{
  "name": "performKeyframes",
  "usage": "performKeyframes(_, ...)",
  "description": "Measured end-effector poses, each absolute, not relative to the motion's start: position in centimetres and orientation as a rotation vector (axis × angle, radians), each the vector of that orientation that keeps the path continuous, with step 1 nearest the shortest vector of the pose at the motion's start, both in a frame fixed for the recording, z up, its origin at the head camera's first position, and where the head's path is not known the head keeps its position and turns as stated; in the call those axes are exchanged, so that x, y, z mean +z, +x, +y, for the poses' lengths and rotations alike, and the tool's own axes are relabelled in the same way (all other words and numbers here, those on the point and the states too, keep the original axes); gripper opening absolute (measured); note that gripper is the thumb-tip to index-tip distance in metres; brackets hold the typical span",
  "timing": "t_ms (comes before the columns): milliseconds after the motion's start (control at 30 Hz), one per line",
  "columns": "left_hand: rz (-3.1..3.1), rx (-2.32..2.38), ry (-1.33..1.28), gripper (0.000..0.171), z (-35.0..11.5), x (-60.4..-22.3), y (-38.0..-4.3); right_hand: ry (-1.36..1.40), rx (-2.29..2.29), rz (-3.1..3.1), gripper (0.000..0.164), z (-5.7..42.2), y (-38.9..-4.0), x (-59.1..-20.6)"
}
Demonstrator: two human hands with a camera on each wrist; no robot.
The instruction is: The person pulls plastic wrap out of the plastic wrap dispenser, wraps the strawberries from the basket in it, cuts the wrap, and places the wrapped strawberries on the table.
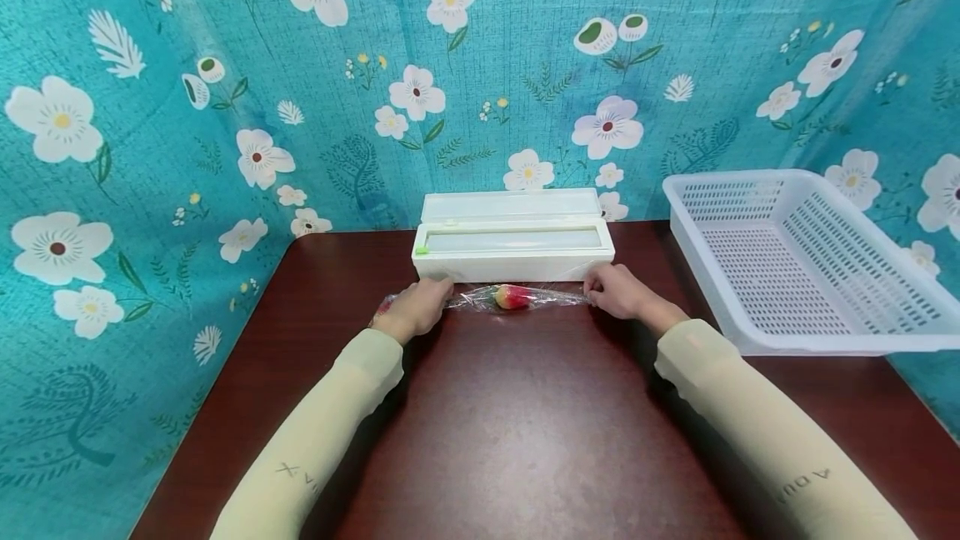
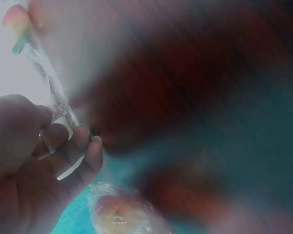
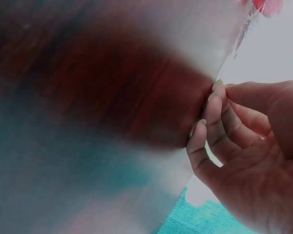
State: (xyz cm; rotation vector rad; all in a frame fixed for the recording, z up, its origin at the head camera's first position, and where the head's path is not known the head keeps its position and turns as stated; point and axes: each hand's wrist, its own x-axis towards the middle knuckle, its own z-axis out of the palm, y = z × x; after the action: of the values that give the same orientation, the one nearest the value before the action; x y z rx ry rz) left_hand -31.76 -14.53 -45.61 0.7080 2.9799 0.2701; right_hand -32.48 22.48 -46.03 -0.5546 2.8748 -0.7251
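A red and yellow fruit-like piece with a green end [image 1: 512, 297] lies in clear plastic wrap [image 1: 551, 297] on the table, in front of a white wrap dispenser [image 1: 513, 266]. My left hand [image 1: 420, 305] pinches the wrap's left end, twisted narrow in the left wrist view. At the other end, my right hand [image 1: 621, 292] pinches the film between thumb and fingertips. Beside the left hand and partly hidden by it lies a second wrapped red and yellow piece [image 2: 118, 213]. The dispenser's lid [image 1: 521, 205] stands raised, and a green slider [image 1: 422, 250] sits at its left.
A white perforated plastic basket [image 1: 847, 332] stands at the right of the dark reddish-brown table [image 1: 517, 440]. Behind the table hangs a teal flowered cloth [image 1: 487, 48], close to the back of the dispenser.
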Motion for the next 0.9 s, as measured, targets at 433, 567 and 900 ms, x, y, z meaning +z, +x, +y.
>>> performKeyframes(433,2.999,0.302,0.689,0.008,-14.5,-45.9,-31.9,-0.566,-0.650,2.849,0.010,22.5,-32.7,-45.6)
performKeyframes(567,2.997,0.347,0.721,0.012,-14.6,-45.9,-31.9,-0.573,-0.660,2.803,0.010,22.7,-32.6,-45.3)
performKeyframes(900,2.965,0.353,0.738,0.007,-14.9,-45.3,-31.7,-0.553,-0.680,2.748,0.010,22.8,-32.6,-45.0)
